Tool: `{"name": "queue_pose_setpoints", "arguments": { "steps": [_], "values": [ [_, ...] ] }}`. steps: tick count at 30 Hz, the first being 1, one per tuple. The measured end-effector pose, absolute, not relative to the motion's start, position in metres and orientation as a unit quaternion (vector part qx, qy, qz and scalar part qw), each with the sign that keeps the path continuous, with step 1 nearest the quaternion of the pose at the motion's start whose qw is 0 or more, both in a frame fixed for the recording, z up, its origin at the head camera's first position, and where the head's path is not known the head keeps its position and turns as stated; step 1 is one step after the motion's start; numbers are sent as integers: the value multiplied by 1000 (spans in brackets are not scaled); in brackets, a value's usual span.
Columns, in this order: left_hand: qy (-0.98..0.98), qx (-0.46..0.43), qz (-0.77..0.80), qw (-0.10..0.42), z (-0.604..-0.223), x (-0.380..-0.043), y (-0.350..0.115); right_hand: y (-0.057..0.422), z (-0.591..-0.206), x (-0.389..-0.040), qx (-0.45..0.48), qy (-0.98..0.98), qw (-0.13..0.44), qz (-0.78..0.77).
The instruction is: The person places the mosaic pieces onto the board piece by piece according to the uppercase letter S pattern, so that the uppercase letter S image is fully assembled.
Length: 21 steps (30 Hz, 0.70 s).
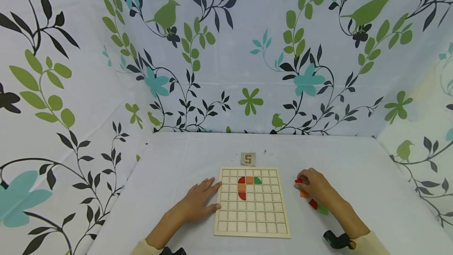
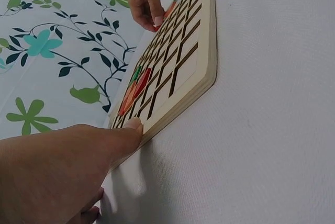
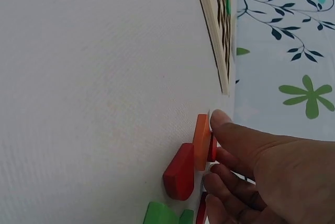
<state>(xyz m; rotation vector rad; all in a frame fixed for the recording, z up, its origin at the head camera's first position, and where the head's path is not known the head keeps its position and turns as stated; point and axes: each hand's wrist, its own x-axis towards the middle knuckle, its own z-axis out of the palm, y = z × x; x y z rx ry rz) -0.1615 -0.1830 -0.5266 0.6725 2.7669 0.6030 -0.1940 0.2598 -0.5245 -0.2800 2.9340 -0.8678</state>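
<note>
White cloth printed with green birds, leaves and turquoise flowers hangs as a backdrop (image 1: 226,70) on the far, left and right sides of a white-covered bench (image 1: 191,150). Near the middle of the bench lies a pale wooden board (image 1: 253,227) marked out in a grid of squares, flat between the person's two hands.

Five coloured pieces sit in its far half. Along one row, from left to right, come a red rounded piece (image 1: 242,180), an orange square (image 1: 249,180) and a green rounded piece (image 1: 258,180); below the red one, toward the near side, follow a second orange square (image 1: 241,187) and another red rounded piece (image 1: 242,196). Just beyond the board's far edge is a small patterned card (image 1: 248,159).

The left hand (image 1: 199,204) is spread, its thumb and forefinger touching the board's left edge. Well to the right of the board, the right hand (image 1: 318,188) is narrowed, pinching a loose red piece (image 1: 299,181) between thumb and fingers. Near it on the bench lie an orange piece (image 1: 304,194), a further red block (image 1: 313,204) and a green block (image 1: 323,209), the last beside the wrist. Both forearms end in cream sleeves (image 1: 369,244).
</note>
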Motion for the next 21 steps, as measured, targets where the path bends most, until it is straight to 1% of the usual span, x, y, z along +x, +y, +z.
{"name": "queue_pose_setpoints", "arguments": {
  "steps": [3, 12, 21],
  "values": [
    [944, 231, 205, 116, -527, -161, -183, 259, -523, -192, -89, 955, 31, -280],
    [943, 232, 209, 112, -524, -160, -184, 261, -522, -193, -122, 945, 40, -300],
    [943, 236, 208, 108, -526, -161, -184, 257, -523, -194, -113, 950, 43, -288]
  ]
}}
